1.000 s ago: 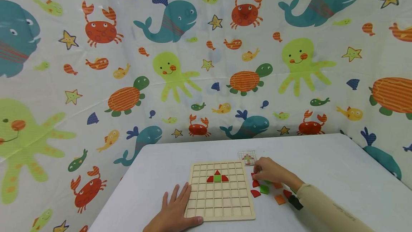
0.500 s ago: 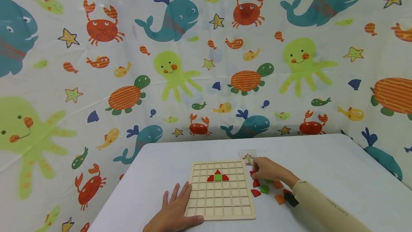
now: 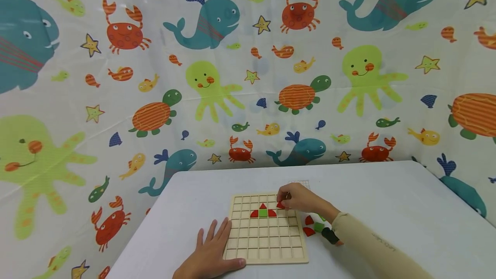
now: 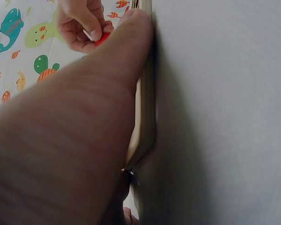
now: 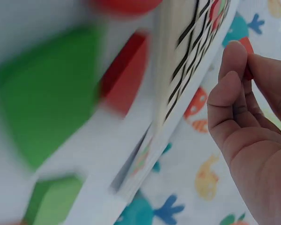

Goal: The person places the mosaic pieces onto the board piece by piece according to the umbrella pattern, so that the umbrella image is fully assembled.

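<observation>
My left hand (image 3: pixel 209 251) lies with spread fingers along the left edge of a wooden grid board (image 3: pixel 267 263), its thumb at the front corner. My right hand (image 3: pixel 297 197) pinches a small red piece (image 3: pixel 280 205) between thumb and fingertips, over the board's upper right squares. That red piece (image 5: pixel 247 47) is partly covered by the fingers in the right wrist view. Set in the board are a red triangle (image 3: pixel 263 206), a green square (image 3: pixel 263 213) below it, and red quarter-circle pieces on the left (image 3: pixel 254 214) and right (image 3: pixel 272 213) of the square.
Right of the board lie loose pieces, among them red ones (image 3: pixel 308 231) and a green one (image 3: pixel 319 227), some hidden under the right forearm. Behind the right hand a printed grid card (image 3: pixel 300 181) partly shows. A sea-animal curtain (image 3: pixel 255 111) hangs beyond the white table (image 3: pixel 387 206).
My right hand has gone from the loose pieces leftward to over the board, bringing a red piece. The left hand has stayed at the board's edge.
</observation>
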### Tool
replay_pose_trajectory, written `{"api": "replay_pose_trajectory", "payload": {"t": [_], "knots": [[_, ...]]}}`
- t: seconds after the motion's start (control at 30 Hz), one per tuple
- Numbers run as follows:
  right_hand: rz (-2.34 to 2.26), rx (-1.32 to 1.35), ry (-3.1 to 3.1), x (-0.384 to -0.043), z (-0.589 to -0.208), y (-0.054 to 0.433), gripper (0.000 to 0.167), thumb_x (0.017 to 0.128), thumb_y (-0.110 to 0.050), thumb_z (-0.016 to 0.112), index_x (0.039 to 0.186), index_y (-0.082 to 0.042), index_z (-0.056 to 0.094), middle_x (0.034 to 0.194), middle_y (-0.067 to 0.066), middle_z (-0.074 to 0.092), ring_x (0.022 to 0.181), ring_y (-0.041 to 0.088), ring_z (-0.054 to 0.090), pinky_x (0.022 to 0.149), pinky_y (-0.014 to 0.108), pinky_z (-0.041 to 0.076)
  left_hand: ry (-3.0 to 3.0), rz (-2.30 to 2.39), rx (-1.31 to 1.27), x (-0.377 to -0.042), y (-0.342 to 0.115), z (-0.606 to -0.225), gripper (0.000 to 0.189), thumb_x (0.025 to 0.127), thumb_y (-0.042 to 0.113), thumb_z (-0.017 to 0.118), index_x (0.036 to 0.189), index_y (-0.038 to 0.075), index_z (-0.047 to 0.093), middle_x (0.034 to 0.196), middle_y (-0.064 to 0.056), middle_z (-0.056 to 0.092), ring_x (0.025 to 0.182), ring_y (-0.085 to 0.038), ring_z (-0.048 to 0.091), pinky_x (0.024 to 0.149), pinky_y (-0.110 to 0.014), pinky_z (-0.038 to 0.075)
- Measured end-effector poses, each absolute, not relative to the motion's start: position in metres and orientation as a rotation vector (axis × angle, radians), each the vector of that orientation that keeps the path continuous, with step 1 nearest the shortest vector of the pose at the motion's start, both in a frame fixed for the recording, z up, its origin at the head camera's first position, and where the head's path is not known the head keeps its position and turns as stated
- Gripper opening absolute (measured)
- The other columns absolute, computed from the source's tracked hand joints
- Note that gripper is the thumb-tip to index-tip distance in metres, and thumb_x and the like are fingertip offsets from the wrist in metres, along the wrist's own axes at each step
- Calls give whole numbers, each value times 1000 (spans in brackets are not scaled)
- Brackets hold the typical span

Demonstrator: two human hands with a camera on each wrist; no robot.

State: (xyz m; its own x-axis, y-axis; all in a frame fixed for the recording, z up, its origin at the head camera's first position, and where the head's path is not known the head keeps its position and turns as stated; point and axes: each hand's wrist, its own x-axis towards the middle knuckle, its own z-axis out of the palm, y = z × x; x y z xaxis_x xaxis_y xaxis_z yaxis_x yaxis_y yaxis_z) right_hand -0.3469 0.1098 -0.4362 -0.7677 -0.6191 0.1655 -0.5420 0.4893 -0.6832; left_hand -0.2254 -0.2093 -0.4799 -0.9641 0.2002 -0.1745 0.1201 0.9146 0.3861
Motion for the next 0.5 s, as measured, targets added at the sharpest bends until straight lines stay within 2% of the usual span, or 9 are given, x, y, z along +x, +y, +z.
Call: {"api": "replay_pose_trajectory", "payload": {"t": [0.17, 0.5], "knots": [[-1147, -1087, 2558, -344, -434, 81, 15, 97, 8, 69, 97, -5, 76, 87, -1, 69, 81, 17, 61, 75, 31, 56, 2863, 561, 253, -225, -210, -481, 129, 76, 85, 71, 170, 8, 28, 176, -12, 24, 160, -50, 6, 116, -78, -11], [-1132, -1264, 2510, -347, -434, 45, 15, 95, 9, 70, 93, -4, 76, 84, -6, 68, 79, 8, 58, 79, 27, 54, 2871, 542, 260, -227, -211, -480, 128, 76, 87, 69, 170, 9, 29, 177, -10, 22, 161, -50, 6, 116, -78, -11]]}}
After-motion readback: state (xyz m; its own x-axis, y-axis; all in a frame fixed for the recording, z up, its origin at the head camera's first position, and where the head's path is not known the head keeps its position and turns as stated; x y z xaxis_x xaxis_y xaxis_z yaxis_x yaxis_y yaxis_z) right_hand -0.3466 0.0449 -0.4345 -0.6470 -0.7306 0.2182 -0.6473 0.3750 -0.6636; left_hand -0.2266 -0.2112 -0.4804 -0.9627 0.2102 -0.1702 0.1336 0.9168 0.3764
